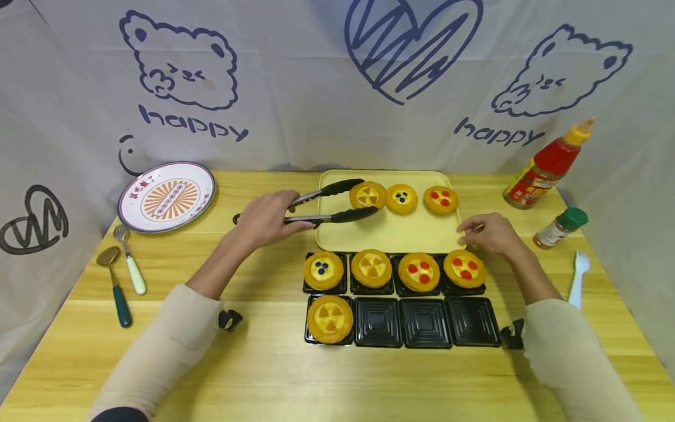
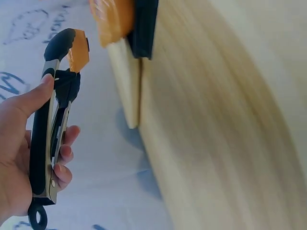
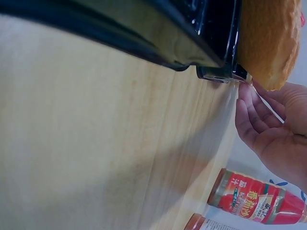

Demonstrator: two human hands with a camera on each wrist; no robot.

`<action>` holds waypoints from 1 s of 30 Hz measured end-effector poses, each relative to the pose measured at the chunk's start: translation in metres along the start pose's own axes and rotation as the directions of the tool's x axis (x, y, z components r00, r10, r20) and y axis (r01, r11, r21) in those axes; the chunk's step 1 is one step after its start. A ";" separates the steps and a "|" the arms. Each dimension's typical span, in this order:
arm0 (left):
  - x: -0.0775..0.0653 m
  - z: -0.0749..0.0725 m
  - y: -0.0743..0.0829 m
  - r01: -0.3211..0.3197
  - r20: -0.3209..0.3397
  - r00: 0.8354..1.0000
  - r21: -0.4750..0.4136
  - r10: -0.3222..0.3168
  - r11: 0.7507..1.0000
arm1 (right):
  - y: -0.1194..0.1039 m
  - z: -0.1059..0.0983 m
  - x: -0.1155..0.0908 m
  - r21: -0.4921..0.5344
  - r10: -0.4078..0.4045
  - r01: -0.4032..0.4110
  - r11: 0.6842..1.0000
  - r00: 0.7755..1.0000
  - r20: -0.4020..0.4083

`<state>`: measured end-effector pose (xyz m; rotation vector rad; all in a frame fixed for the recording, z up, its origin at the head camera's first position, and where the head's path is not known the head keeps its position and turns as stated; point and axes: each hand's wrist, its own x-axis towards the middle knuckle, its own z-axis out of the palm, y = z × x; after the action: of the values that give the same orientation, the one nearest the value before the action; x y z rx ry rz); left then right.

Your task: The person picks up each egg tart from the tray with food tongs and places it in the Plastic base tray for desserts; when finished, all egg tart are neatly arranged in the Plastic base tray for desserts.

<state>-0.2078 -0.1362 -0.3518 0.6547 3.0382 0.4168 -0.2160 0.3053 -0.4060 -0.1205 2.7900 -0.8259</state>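
My left hand (image 1: 269,218) grips black-and-silver tongs (image 1: 327,218) by the handles. Their black tips lie on either side of an egg tart (image 1: 367,194) with brown wedge toppings, at the left of the yellow tray (image 1: 390,237). In the left wrist view the tongs (image 2: 44,129) stand upright in the hand (image 2: 19,139), an orange tart side (image 2: 79,51) between the tips. Beside that tart are a blueberry-dotted tart (image 1: 402,198) and a red-dotted tart (image 1: 440,200). My right hand (image 1: 489,233) pinches the tray's right rim; in its wrist view the fingertips are partly hidden.
In front, black square holders (image 1: 377,322) form two rows, several bearing tarts (image 1: 371,268). A plate (image 1: 166,198), a spoon (image 1: 117,287) and a fork (image 1: 132,264) lie left. A red sauce bottle (image 1: 548,167), a green-capped jar (image 1: 560,227) and a pale blue fork (image 1: 579,275) are right.
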 end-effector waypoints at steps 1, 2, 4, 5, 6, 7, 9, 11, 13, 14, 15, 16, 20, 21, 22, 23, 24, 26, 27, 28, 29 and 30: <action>-0.007 -0.003 0.001 -0.016 -0.013 1.000 0.000 0.016 1.000 | 0.000 0.000 0.000 0.000 0.000 0.000 1.000 1.000 -0.001; -0.014 -0.005 0.003 -0.030 -0.025 0.999 0.002 0.030 1.000 | 0.000 0.000 0.000 0.000 0.001 -0.001 1.000 1.000 -0.002; -0.029 -0.009 0.008 -0.060 -0.040 0.997 0.016 0.060 0.998 | 0.000 0.000 -0.001 0.002 0.002 -0.002 1.000 1.000 -0.003; -0.036 -0.011 0.010 -0.074 -0.042 0.996 0.019 0.075 0.997 | 0.000 -0.001 -0.001 0.003 0.002 -0.002 1.000 1.000 -0.002; -0.044 -0.012 0.012 -0.089 -0.045 0.995 0.026 0.090 0.996 | 0.000 -0.001 -0.001 0.004 0.003 -0.003 1.000 1.000 -0.002; -0.051 -0.013 0.015 -0.105 -0.049 0.993 0.030 0.106 0.994 | 0.000 -0.001 -0.001 0.006 0.005 -0.005 1.000 1.000 -0.001; -0.064 -0.015 0.019 -0.140 -0.048 0.989 0.030 0.141 0.990 | -0.001 -0.001 -0.001 0.008 0.008 -0.008 1.000 1.000 0.003; -0.075 -0.015 0.023 -0.179 -0.045 0.983 0.021 0.180 0.984 | -0.001 -0.001 -0.002 0.010 0.011 -0.011 1.000 1.000 0.006; -0.085 -0.015 0.027 -0.219 -0.036 0.975 0.005 0.219 0.976 | -0.001 -0.001 -0.002 0.011 0.015 -0.015 1.000 1.000 0.007; -0.090 -0.015 0.028 -0.240 -0.030 0.970 0.002 0.240 0.971 | -0.001 -0.001 -0.002 0.010 0.015 -0.015 1.000 1.000 0.008; -0.094 -0.014 0.030 -0.261 -0.021 0.965 -0.001 0.261 0.965 | -0.002 -0.001 -0.002 0.010 0.014 -0.014 1.000 1.000 0.009; -0.097 -0.014 0.031 -0.283 -0.011 0.959 0.002 0.283 0.959 | -0.002 -0.002 -0.002 0.011 0.013 -0.013 1.000 1.000 0.010; -0.108 -0.009 0.034 -0.351 0.043 0.936 0.027 0.350 0.936 | -0.002 -0.002 -0.001 0.008 0.006 -0.007 1.000 1.000 0.011; -0.110 -0.008 0.034 -0.361 0.059 0.931 0.032 0.359 0.932 | -0.002 -0.002 0.000 0.005 0.005 -0.005 1.000 1.000 0.010; -0.111 -0.006 0.035 -0.370 0.072 0.927 0.037 0.367 0.928 | -0.002 -0.002 0.000 0.002 0.004 -0.004 1.000 1.000 0.010; -0.112 -0.005 0.035 -0.374 0.084 0.925 0.034 0.370 0.927 | -0.002 -0.002 0.000 0.001 0.004 -0.004 1.000 1.000 0.009; -0.112 -0.003 0.036 -0.374 0.095 0.924 0.029 0.370 0.927 | -0.002 -0.003 0.000 -0.002 0.004 -0.004 1.000 1.000 0.008; -0.112 0.000 0.037 -0.374 0.114 0.922 0.024 0.369 0.927 | -0.002 -0.003 0.000 -0.007 0.002 -0.002 1.000 1.000 0.008; -0.112 0.001 0.038 -0.372 0.122 0.922 0.021 0.367 0.928 | -0.002 -0.003 0.000 -0.006 0.000 0.000 1.000 1.000 0.008; -0.111 0.002 0.039 -0.372 0.130 0.921 0.022 0.366 0.928 | -0.002 -0.002 0.000 -0.005 -0.003 0.003 1.000 1.000 0.007; -0.111 0.003 0.040 -0.370 0.141 0.921 0.022 0.363 0.929 | -0.002 -0.002 -0.001 -0.002 -0.005 0.005 1.000 1.000 0.007; -0.110 0.003 0.040 -0.366 0.151 0.921 0.024 0.359 0.930 | -0.002 -0.002 -0.001 -0.001 -0.008 0.008 1.000 1.000 0.007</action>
<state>-0.0905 -0.1446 -0.3500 1.2034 2.7955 0.2780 -0.2156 0.3047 -0.4032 -0.1347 2.7855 -0.8238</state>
